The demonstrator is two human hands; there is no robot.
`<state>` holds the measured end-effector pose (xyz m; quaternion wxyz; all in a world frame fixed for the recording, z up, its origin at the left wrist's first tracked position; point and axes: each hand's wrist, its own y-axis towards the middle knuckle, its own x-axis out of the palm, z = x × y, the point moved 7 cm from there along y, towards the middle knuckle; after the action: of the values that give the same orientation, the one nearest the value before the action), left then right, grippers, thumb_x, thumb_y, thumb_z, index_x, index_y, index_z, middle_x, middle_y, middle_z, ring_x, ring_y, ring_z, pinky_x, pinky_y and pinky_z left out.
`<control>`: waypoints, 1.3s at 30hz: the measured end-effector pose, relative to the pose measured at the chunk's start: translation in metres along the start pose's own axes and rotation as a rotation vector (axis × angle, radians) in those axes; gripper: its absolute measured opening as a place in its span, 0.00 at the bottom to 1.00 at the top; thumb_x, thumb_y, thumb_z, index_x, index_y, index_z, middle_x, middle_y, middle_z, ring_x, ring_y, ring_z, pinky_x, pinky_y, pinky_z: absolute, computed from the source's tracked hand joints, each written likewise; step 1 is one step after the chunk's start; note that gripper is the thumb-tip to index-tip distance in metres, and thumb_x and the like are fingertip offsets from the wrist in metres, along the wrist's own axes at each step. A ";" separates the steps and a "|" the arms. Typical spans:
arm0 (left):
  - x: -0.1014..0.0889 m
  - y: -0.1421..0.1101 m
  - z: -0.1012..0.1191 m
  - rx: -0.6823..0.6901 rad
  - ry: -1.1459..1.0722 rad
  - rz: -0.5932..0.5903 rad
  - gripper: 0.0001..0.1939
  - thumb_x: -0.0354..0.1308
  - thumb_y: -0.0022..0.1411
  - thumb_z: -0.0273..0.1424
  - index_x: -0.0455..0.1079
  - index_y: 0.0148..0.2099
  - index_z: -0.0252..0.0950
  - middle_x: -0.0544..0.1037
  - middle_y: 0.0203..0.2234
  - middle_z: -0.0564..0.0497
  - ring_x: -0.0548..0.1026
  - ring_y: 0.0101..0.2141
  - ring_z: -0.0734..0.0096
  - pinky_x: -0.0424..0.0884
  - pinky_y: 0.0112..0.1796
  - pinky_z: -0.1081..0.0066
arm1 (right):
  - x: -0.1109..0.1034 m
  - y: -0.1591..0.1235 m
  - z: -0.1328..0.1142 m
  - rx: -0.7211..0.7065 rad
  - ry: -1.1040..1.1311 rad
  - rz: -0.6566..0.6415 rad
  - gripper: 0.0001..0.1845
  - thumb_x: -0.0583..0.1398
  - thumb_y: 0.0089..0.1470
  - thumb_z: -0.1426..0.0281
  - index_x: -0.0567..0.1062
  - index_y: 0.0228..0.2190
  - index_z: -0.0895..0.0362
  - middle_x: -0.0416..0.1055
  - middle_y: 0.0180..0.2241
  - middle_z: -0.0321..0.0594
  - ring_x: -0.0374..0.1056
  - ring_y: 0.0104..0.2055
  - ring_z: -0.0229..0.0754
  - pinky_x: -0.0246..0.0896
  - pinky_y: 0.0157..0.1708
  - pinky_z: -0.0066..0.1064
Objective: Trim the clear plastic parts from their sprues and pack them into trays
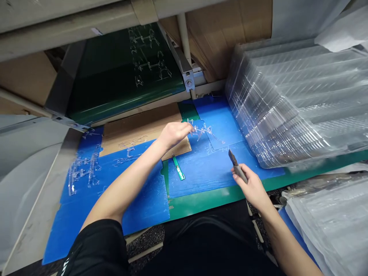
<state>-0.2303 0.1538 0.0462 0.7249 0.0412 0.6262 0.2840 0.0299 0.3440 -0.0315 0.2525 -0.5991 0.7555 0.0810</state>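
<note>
My left hand is closed on one end of a clear plastic sprue with small moulded parts, which it holds just above the blue sheet. In my right hand is a pair of nippers, gripped by the grey handles with the dark jaws pointing up and away from me. The jaws are apart from the sprue. A green utility knife lies between my hands, beside a flat piece of cardboard. More clear sprues rest on the blue sheet at left.
A dark green conveyor belt at the back carries further clear sprues. On the right stands a tall stack of clear plastic trays. Below it is white wrapped material. A pale rail crosses overhead.
</note>
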 end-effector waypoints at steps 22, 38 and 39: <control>0.028 -0.102 0.103 -0.893 -1.289 0.312 0.19 0.76 0.63 0.44 0.76 0.32 0.35 0.82 0.24 0.51 0.76 0.19 0.76 0.74 0.28 0.74 | 0.060 -0.059 -0.040 0.145 0.209 -0.568 0.14 0.55 0.76 0.53 0.64 0.42 0.50 0.68 0.42 0.34 0.64 0.44 0.44 0.59 0.47 0.38; 0.030 -0.100 0.108 -0.885 -1.254 0.235 0.21 0.75 0.63 0.47 0.76 0.32 0.36 0.81 0.23 0.51 0.77 0.20 0.73 0.77 0.29 0.71 | 0.060 -0.054 -0.046 0.148 0.265 -0.591 0.13 0.56 0.75 0.55 0.70 0.48 0.50 0.72 0.45 0.38 0.67 0.46 0.47 0.62 0.51 0.42; 0.031 -0.100 0.108 -0.888 -1.255 0.230 0.21 0.75 0.63 0.47 0.76 0.32 0.36 0.81 0.23 0.51 0.77 0.20 0.73 0.77 0.29 0.71 | 0.059 -0.054 -0.047 0.143 0.263 -0.595 0.13 0.56 0.75 0.55 0.70 0.48 0.50 0.72 0.44 0.39 0.67 0.45 0.47 0.63 0.51 0.43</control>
<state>-0.0920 0.1166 -0.0002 0.8584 -0.0351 -0.0820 0.5052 0.0587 0.2585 -0.0099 0.2069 -0.7795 0.5773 -0.1276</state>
